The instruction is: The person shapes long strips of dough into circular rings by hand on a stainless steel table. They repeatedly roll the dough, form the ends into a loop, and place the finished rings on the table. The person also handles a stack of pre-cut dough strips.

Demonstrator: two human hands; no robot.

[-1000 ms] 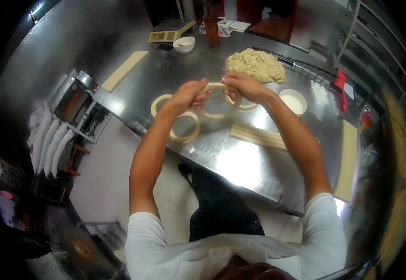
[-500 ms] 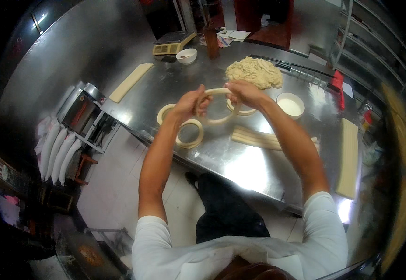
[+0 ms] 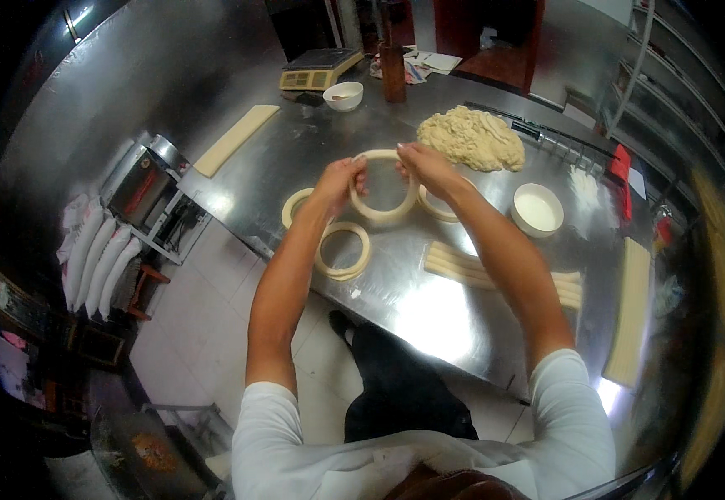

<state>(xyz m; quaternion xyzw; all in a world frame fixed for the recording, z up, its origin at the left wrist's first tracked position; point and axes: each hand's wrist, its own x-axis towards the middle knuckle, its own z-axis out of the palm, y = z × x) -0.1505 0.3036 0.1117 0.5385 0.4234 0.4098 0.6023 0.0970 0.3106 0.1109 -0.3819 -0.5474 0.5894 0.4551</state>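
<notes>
A pale ring of dough (image 3: 385, 216) is held between my two hands over the steel table. My left hand (image 3: 345, 181) is closed on its left side, and my right hand (image 3: 425, 166) grips its upper right. More dough rings lie close by: one ring (image 3: 288, 208) partly behind my left forearm, a double-looking ring (image 3: 344, 273) nearer the table edge, and another ring (image 3: 437, 213) partly hidden by my right arm. Several dough strips (image 3: 454, 265) lie side by side under my right forearm.
A lumpy dough mass (image 3: 472, 140) sits at the back, near a white bowl (image 3: 537, 210) with pale contents. Dough slabs lie at the far left (image 3: 236, 140) and right edge (image 3: 628, 312). Behind stand a scale (image 3: 321, 71) and small bowl (image 3: 343, 97). The steel table (image 3: 379, 292) has loose flour at right.
The held dough ring has become rounder and more open between my hands. My left hand has moved slightly left and down. The whole view has shifted a little.
</notes>
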